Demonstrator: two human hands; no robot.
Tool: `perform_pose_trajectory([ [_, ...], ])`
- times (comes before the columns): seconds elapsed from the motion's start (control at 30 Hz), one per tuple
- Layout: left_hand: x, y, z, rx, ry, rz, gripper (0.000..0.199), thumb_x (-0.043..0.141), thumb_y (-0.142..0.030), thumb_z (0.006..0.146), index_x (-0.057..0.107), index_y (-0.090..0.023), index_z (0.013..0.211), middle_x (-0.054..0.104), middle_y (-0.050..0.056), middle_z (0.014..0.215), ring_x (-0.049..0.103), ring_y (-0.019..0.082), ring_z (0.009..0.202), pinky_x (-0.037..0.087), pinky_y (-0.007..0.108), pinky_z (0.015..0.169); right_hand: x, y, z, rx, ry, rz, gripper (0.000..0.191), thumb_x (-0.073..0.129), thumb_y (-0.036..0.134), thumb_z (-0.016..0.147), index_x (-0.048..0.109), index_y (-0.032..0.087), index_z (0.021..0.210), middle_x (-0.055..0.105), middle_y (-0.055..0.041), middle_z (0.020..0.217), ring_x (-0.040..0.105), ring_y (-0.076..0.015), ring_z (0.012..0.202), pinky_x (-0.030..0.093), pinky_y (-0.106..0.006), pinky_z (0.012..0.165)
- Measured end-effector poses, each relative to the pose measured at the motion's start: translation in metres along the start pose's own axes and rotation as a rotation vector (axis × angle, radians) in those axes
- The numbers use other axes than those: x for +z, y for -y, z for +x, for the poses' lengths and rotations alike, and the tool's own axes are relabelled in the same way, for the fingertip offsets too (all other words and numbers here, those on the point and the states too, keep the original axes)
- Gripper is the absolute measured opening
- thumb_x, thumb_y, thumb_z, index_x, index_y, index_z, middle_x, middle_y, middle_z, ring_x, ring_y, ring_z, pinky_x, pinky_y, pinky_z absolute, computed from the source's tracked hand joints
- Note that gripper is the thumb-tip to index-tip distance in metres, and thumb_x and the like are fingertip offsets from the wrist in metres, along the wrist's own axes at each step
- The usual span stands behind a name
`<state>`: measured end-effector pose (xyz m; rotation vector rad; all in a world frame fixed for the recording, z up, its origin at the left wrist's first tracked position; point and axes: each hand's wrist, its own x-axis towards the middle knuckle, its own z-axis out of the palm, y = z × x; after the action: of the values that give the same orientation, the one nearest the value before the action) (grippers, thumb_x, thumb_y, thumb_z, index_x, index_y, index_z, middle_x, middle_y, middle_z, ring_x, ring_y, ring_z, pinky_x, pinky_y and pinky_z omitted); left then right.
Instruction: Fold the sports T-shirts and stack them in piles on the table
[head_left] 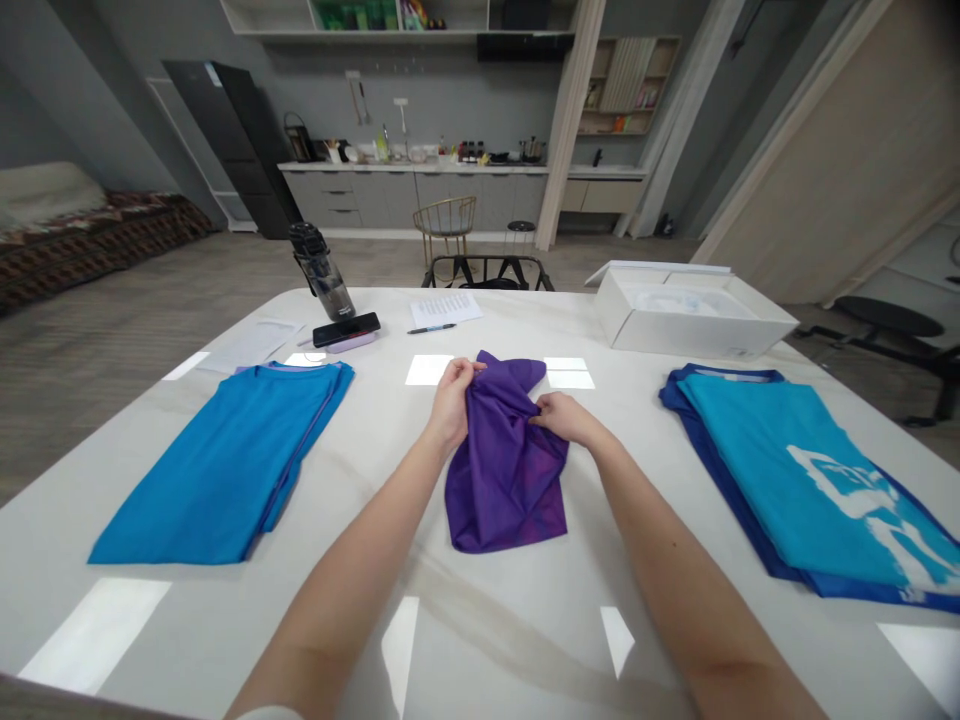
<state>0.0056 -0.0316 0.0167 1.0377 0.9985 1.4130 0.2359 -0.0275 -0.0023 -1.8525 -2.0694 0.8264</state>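
A crumpled purple cloth (510, 470) lies bunched at the middle of the white table, its lower edge spread toward me. My left hand (452, 400) grips its upper left side, thumb and fingers closed on the fabric. On the right side of the cloth, my right hand (562, 415) pinches a fold. A folded blue shirt (217, 460) rests to the left on top of other folded fabric. To the right, a turquoise shirt with a white print (780, 440) lies over dark blue garments (727, 490).
Toward the table's (360, 620) far side are a black-lidded bottle (326, 280), a phone (346, 329), papers (461, 306), a pen (432, 328) and an open white box (682, 325). A black chair (487, 275) stands beyond the far edge.
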Motion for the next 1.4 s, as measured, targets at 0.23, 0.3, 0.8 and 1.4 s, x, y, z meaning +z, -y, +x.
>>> perform_pose_trajectory([
  [0.23,-0.038,-0.018,0.014,0.063,0.122,0.667,0.035,0.071,-0.049,0.085,0.064,-0.020,0.104,0.068,0.007,0.105,0.064,0.020,0.090,0.053,0.036,0.086,-0.012,-0.004,-0.011,-0.142,0.140,0.247,0.013,0.068,0.029,0.080,0.061,0.021,0.087,0.055,0.0059,0.061,0.051,-0.0134,0.058,0.036,-0.025,0.055],
  [0.3,-0.026,-0.006,0.004,0.194,0.301,0.915,0.046,0.075,-0.044,0.084,0.064,-0.023,0.124,0.067,0.009,0.126,0.062,0.026,0.112,0.049,0.041,0.098,-0.005,0.005,-0.011,-0.203,0.201,0.304,0.021,0.068,0.035,0.079,0.059,0.022,0.092,0.050,0.0084,0.058,0.046,-0.0126,0.054,0.033,-0.025,0.053],
  [0.8,-0.116,-0.049,0.040,0.007,-0.147,1.230,0.027,0.052,-0.019,0.090,0.072,-0.020,0.108,0.077,0.011,0.108,0.070,0.027,0.104,0.053,0.037,0.092,-0.049,-0.021,-0.027,0.120,0.313,0.004,0.025,0.074,0.025,0.071,0.058,0.022,0.089,0.063,0.0012,0.071,0.054,-0.0152,0.064,0.037,-0.027,0.057],
  [1.4,-0.078,-0.015,0.023,0.068,0.248,1.524,0.027,0.070,-0.037,0.090,0.075,-0.025,0.113,0.070,0.012,0.126,0.060,0.036,0.124,0.042,0.055,0.108,0.057,0.072,0.050,-0.174,-0.126,-0.001,0.024,0.062,0.017,0.093,0.072,0.021,0.114,0.076,-0.0047,0.100,0.069,-0.0191,0.094,0.049,-0.027,0.087],
])
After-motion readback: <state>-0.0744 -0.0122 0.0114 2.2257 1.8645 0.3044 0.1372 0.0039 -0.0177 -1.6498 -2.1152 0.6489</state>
